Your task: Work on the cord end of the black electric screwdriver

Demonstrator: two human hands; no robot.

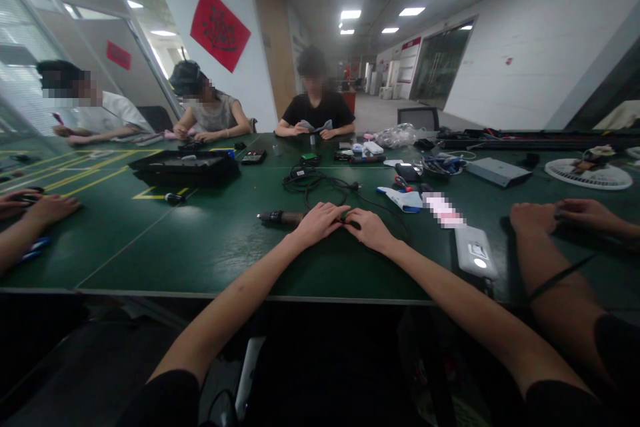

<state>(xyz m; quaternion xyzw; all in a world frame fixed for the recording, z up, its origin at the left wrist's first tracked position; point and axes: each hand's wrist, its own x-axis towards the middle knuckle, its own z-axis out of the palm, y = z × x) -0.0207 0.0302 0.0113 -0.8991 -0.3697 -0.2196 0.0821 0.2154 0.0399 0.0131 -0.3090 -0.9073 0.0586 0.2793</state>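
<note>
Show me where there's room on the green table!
Bare green table stretches left of the dark cylindrical tool, between the black tray and the near edge. A smaller patch lies between the right forearm and white device. It's crowded beyond the right hand, with a black cable and blue-and-white item.

I see a long green table [165, 247], marked with yellow tape [150, 197] on its left part. In the middle lies a dark tool [280, 217], and behind it a black cable [302, 176] in loose loops. A black tray [180, 177] rests to the left. On the right lie a white device [474, 247], a grey box [500, 172] and, farther out, a white fan grille [605, 179].
</note>
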